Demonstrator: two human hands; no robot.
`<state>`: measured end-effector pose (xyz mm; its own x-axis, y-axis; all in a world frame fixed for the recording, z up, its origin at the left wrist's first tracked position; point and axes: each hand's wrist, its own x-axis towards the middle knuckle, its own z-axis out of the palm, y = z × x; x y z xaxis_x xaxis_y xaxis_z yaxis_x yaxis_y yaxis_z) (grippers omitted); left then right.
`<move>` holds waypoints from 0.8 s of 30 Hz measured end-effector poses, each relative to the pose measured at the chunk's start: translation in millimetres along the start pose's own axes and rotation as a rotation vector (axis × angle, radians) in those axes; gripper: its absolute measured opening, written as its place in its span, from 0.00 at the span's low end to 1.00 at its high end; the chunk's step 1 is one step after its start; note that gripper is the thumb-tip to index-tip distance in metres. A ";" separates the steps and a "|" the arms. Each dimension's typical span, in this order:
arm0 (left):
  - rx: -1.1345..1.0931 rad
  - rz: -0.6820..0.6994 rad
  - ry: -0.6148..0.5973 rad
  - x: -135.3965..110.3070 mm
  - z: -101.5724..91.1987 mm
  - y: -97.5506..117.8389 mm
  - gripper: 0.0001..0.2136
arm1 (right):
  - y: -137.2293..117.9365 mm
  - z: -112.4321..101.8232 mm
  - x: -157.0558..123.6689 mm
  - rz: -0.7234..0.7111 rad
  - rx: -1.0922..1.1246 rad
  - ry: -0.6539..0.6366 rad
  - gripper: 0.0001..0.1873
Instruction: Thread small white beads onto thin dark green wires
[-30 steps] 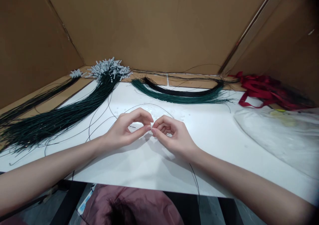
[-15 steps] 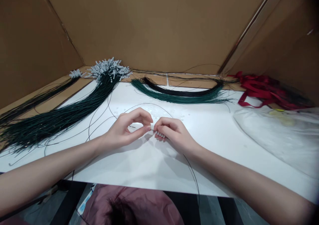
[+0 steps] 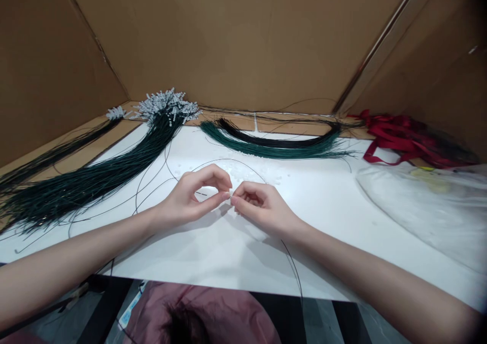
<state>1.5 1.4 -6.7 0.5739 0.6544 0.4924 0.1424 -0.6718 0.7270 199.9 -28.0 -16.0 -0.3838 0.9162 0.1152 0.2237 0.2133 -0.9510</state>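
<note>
My left hand (image 3: 192, 197) and my right hand (image 3: 258, 207) meet fingertip to fingertip over the middle of the white table (image 3: 236, 252). Both are closed in a pinch on one thin dark wire (image 3: 292, 270), which trails from my right hand down to the front edge. The wire's tip sits between the two pinches. Small white beads (image 3: 243, 174) lie scattered on the table just behind my hands. Whether a bead is between my fingers is hidden.
A thick bundle of dark green wires with white beaded ends (image 3: 114, 169) lies at the left. A curved bundle of green and black wires (image 3: 274, 146) lies at the back. Red ribbons (image 3: 403, 138) and a clear plastic bag (image 3: 422, 207) sit at the right. Cardboard walls (image 3: 236, 39) surround the table.
My right hand slid back along the wire, showing a short row of white beads, then returned so that its fingertips meet my left hand's again. My left hand has stayed put.
</note>
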 end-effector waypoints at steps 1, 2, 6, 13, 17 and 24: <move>-0.001 -0.003 0.001 0.1 -0.2 -0.4 0.05 | -0.5 0.3 -0.3 -0.006 -0.019 0.014 0.08; -0.003 -0.007 0.000 0.1 -0.4 -0.7 0.05 | -1.1 0.5 -0.5 -0.015 -0.036 0.027 0.08; -0.014 -0.019 -0.005 0.2 -0.1 -0.2 0.05 | -3.0 1.5 -1.3 -0.024 -0.076 0.066 0.09; -0.016 -0.079 -0.041 2.5 -5.4 -2.1 0.05 | -1.6 1.2 -0.4 -0.044 -0.080 0.078 0.08; 0.208 -0.094 -0.013 6.7 -15.2 -15.7 0.07 | 1.3 1.7 0.7 -0.031 -0.060 0.092 0.06; 0.684 0.019 -0.160 18.2 -14.8 -29.8 0.05 | 5.2 1.9 0.1 -0.035 -0.035 0.114 0.05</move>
<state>-4.2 38.5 -12.3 0.6854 0.6164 0.3876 0.5761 -0.7846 0.2290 199.3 -27.4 -21.5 -0.2884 0.9400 0.1821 0.2441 0.2561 -0.9353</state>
